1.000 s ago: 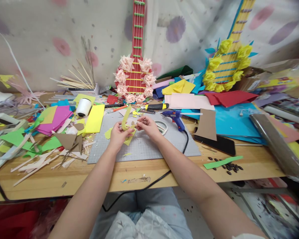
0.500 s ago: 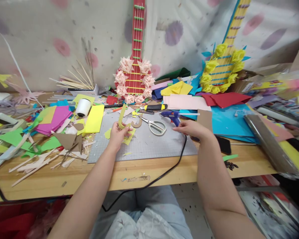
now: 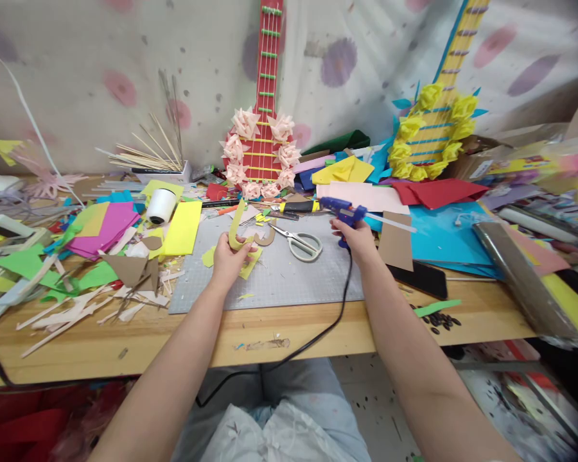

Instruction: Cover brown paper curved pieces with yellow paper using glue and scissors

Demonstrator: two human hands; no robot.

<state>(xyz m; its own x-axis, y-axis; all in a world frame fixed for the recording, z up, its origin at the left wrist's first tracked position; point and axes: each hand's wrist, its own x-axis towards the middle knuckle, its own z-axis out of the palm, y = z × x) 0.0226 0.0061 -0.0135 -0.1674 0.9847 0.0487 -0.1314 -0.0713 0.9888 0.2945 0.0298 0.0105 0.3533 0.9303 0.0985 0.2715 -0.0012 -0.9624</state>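
Observation:
My left hand (image 3: 227, 258) is closed on a curved yellow-green paper strip (image 3: 236, 228) over the grey cutting mat (image 3: 289, 276). A brown cardboard hook piece (image 3: 266, 239) lies just right of the strip. My right hand (image 3: 356, 240) grips the handle of a blue hot glue gun (image 3: 343, 210), lifted off the mat with its nozzle pointing left. A glue stick juts from its back, and its black cord (image 3: 328, 321) trails over the table edge. White-handled scissors (image 3: 299, 241) lie on the mat between my hands.
Coloured paper sheets and scraps (image 3: 106, 228) crowd the left. A white tape roll (image 3: 160, 206) and yellow sheet (image 3: 183, 228) sit nearby. Two paper guitars (image 3: 261, 151) (image 3: 431, 138) lean on the wall. A black phone (image 3: 422, 278), brown card (image 3: 397, 242) and blue sheets lie to the right.
My right hand let go of the paper strip, reached right to the glue gun, closed on it and lifted it. My left hand kept hold of the strip.

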